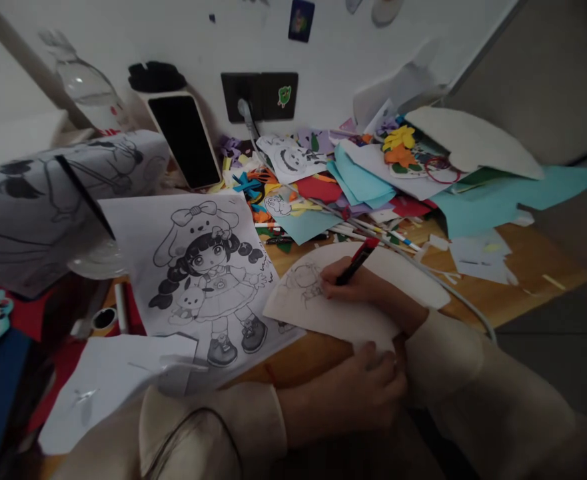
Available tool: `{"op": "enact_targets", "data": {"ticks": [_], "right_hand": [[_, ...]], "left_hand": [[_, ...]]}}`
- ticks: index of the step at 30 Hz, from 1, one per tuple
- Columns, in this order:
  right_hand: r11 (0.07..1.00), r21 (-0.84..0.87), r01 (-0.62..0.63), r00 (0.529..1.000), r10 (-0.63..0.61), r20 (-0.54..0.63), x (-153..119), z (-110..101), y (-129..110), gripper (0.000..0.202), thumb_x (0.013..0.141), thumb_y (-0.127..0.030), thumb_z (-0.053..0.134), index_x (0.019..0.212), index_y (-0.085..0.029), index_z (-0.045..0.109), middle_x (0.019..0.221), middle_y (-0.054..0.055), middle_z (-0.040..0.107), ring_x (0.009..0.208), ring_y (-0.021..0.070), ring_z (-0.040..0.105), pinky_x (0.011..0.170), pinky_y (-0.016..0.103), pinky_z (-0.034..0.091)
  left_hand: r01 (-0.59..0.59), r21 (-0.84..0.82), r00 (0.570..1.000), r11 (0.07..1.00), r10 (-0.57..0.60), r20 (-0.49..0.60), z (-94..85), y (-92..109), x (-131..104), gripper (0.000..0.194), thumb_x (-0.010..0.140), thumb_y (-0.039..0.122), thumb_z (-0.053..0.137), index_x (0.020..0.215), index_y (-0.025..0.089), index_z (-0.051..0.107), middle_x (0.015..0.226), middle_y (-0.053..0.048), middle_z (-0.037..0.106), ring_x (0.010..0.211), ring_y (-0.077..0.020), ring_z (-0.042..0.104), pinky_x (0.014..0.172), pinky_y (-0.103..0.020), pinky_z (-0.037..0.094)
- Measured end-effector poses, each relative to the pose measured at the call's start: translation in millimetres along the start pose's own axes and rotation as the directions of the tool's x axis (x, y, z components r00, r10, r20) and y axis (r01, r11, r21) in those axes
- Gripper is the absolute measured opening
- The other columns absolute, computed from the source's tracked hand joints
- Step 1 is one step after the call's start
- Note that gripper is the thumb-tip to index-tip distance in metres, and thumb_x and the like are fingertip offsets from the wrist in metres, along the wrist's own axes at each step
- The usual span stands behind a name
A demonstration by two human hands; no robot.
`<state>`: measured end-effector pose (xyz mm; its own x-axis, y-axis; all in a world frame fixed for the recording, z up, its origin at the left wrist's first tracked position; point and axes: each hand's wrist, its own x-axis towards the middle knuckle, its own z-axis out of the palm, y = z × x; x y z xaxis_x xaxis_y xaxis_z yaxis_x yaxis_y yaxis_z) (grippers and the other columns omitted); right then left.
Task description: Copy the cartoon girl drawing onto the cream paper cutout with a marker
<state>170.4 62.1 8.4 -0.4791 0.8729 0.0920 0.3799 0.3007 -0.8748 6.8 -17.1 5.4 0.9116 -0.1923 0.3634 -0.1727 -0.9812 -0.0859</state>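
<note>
My right hand point(350, 283) grips a black marker point(352, 265) with a red end, its tip side down on the left part of a curved white paper point(408, 273). Faint pencil-like lines of a sketched figure point(300, 283) show there beside the fingers. My left hand point(366, 387) is closed at the near edge of that same paper, fingers curled on it; the fingertips are partly hidden. To the left lies a printed sheet point(138, 233) with a black-and-white drawing of a girl in a bunny hat, partly tucked near the curved paper.
Behind lie paper scraps point(318, 190), blue sheets point(363, 180) and thin white sticks point(353, 233). A grey cable point(453, 293) crosses the right side. A phone-like device point(186, 140), a clear bottle point(88, 90) and a rolled drawing sheet point(18, 200) stand at left.
</note>
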Motion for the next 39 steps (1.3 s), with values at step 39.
{"op": "enact_targets", "data": {"ticks": [39], "right_hand": [[0.997,-0.072,0.028,0.998,-0.025,0.05,14.2,23.4,-15.9,0.035,0.085,-0.025,0.05,0.055,-0.017,0.033,0.054,-0.005,0.031,0.053,0.0076,0.032,0.05,0.024,0.024]], "left_hand": [[0.004,-0.045,1.0,0.999,-0.005,-0.021,1.1,0.1,1.4,0.03,0.087,0.019,0.036,0.098,0.015,0.064,0.104,-0.01,0.054,0.104,-0.0264,0.051,0.084,-0.044,0.037]]}}
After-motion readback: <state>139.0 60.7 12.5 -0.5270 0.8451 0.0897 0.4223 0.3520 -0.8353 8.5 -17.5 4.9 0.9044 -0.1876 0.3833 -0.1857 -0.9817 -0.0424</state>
